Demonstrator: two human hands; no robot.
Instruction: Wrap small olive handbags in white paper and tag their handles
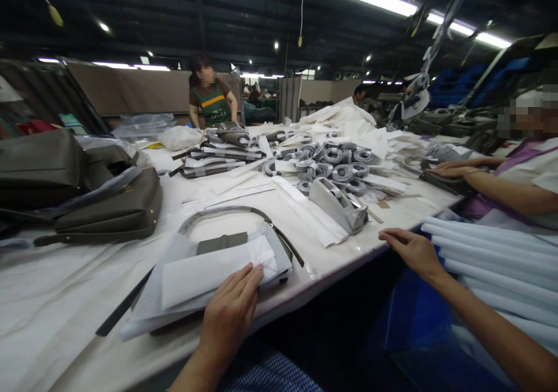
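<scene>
Blue checked cloth (272, 374) was seen below the left hand (235, 296), which was laid open, fingers extended, on a folded white sheet (200, 273) covering part of the bag (222, 243) on the bench (174, 197), with the strap (231, 210) arched behind. The right hand (412, 253) was held partly open near the bench's edge, between the tape dispenser (333, 206) and pale rolls (497, 264) stacked by a blue bin (410, 316). Farther back, grey coils (333, 155) were heaped, dark bags (108, 206) were piled at left, and a dark item (449, 178) was touched by a co-worker's hands (453, 168) at right.
</scene>
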